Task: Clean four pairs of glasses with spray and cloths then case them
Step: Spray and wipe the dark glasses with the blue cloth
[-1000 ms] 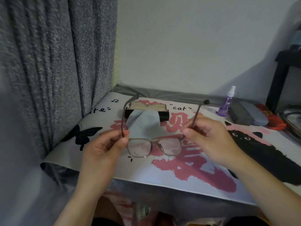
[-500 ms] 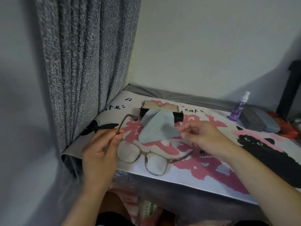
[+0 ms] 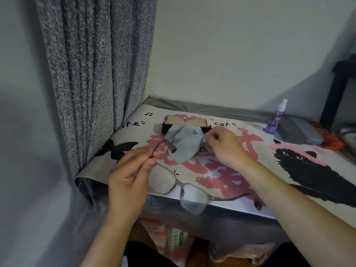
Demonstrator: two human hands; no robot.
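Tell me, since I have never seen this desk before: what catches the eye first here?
The grey-framed glasses with droplet-speckled lenses, gripped by one temple in the left hand over the desk's near edge. Behind them the right hand pinches the pale blue cleaning cloth draped from an open black case. A purple spray bottle stands upright at the back right.

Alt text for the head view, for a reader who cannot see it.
A left hand holds droplet-speckled glasses by one temple over the table edge, while the right hand pinches a blue-grey cloth lying on a cat-print mat. A purple spray bottle stands behind.
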